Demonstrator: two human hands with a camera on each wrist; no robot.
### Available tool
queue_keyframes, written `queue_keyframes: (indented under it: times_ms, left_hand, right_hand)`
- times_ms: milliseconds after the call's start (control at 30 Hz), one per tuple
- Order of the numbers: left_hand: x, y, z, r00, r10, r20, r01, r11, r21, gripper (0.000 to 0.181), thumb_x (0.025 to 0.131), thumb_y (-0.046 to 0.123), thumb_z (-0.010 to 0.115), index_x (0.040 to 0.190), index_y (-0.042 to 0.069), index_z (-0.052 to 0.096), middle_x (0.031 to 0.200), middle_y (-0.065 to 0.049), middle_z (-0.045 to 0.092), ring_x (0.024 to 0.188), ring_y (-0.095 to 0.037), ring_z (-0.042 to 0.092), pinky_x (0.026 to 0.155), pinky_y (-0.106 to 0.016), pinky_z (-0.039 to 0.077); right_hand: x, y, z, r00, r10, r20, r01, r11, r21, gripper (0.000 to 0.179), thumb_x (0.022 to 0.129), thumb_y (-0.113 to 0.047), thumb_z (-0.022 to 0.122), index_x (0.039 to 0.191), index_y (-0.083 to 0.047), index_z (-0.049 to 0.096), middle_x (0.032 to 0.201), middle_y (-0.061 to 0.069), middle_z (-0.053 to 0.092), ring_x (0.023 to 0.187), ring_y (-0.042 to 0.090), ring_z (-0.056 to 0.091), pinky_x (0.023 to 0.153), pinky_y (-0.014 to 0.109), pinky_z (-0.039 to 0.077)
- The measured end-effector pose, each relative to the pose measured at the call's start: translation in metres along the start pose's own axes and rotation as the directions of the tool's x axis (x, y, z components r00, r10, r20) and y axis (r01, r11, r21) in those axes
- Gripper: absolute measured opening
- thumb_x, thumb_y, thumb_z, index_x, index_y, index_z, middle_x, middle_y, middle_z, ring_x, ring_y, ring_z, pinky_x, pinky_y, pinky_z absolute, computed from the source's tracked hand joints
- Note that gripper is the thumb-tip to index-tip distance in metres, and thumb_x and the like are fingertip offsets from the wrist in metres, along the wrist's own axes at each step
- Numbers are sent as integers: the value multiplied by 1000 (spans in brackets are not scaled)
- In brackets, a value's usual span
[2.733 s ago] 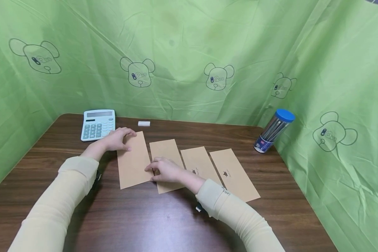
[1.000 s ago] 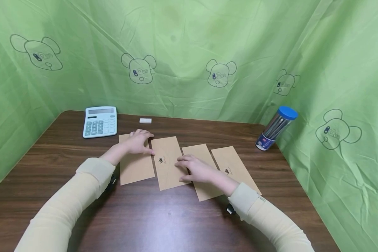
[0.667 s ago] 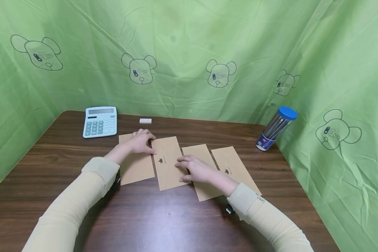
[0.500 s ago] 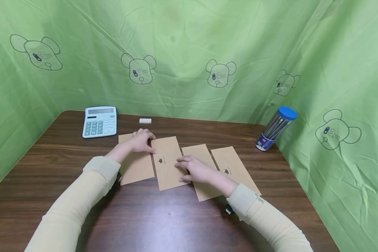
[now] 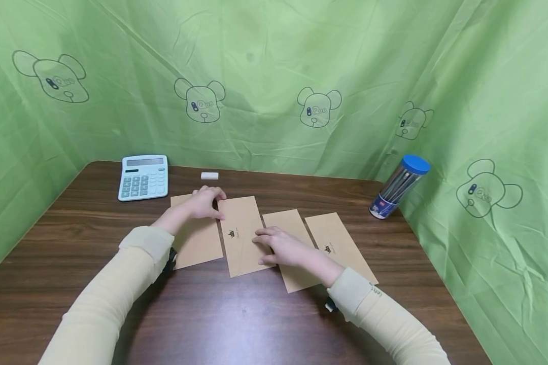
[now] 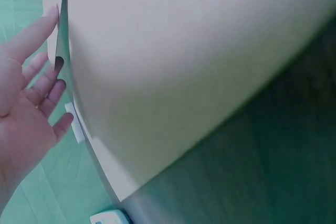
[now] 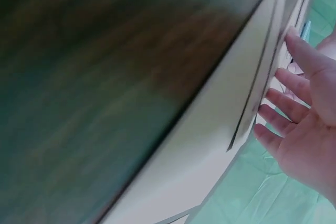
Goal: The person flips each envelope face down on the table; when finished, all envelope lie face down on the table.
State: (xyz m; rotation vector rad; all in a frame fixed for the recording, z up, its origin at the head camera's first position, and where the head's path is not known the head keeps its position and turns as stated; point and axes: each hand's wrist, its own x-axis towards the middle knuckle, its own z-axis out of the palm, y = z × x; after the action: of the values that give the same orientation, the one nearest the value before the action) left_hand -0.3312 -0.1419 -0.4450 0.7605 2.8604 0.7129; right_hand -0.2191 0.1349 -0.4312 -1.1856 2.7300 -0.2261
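Along a rectangular brown paper envelope (image 5: 243, 223), left hand (image 5: 201, 204) and right hand (image 5: 283, 246), fingers relaxed at its edges, palms visible in wrist views, black crown print (image 5: 231, 233) in head view

Envs (image 5: 244, 228): 4
Crown prints (image 5: 231, 233) I can see: 2
My L hand (image 5: 203, 204) + R hand (image 5: 284, 247): 2
Calc (image 5: 143, 177), 10 o'clock of envs: 1
Wht block (image 5: 209, 176): 1
Blue-cap tube (image 5: 398, 187), 2 o'clock of envs: 1
Animal faces (image 5: 203, 109): 5

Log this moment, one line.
left hand: at left edge, second envelope from left | right hand: on its right side | calculator: untouched
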Motion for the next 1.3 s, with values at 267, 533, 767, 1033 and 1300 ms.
queue_keyframes:
  times_ms: [267, 533, 767, 1033, 1300]
  left_hand:
    - [-5, -5, -10, 988, 156, -5, -156, 985, -68, 48, 73, 9, 78, 117, 10, 61, 116, -9, 62, 115, -34, 43, 100, -56, 27]
    - [-2, -10, -11, 976, 199, -89, -205, 977, -58, 31, 77, 5, 73, 107, 11, 66, 111, -6, 64, 117, -32, 45, 103, -49, 29]
    - [1, -4, -19, 953, 249, -173, -260, 964, -45, 17, 81, 5, 71, 96, 11, 68, 101, -4, 67, 109, -27, 55, 100, -44, 36]
    - [3, 6, -32, 942, 265, -207, -277, 961, -27, 13, 81, 6, 70, 92, 14, 68, 94, -2, 65, 101, -27, 51, 92, -44, 35]
    - [8, 14, -48, 926, 285, -247, -295, 955, -7, 11, 80, 17, 75, 88, 13, 68, 87, -2, 64, 93, -28, 52, 85, -42, 37]
  right_hand:
    - [2, 0, -4, 999, 33, 13, -34, 995, 89, 59, 79, -31, 75, 130, -8, 55, 140, 13, 46, 129, 29, 43, 110, 39, 31]
    - [4, -2, -4, 999, 3, -53, 4, 991, 133, 58, 82, -35, 73, 130, -9, 54, 132, 8, 52, 123, 24, 48, 107, 36, 35]
    - [8, -11, -12, 992, 18, -128, 12, 973, 229, 55, 86, -40, 66, 130, -10, 53, 131, 3, 54, 124, 18, 48, 107, 32, 35]
    - [14, -24, -29, 990, 71, -119, -20, 923, 383, 52, 87, -41, 65, 127, -11, 51, 124, 3, 59, 107, 18, 59, 92, 31, 48]
    - [14, -31, -52, 984, 101, -145, -7, 842, 540, 46, 87, -25, 68, 124, -6, 48, 121, 13, 59, 95, 22, 65, 86, 36, 52]
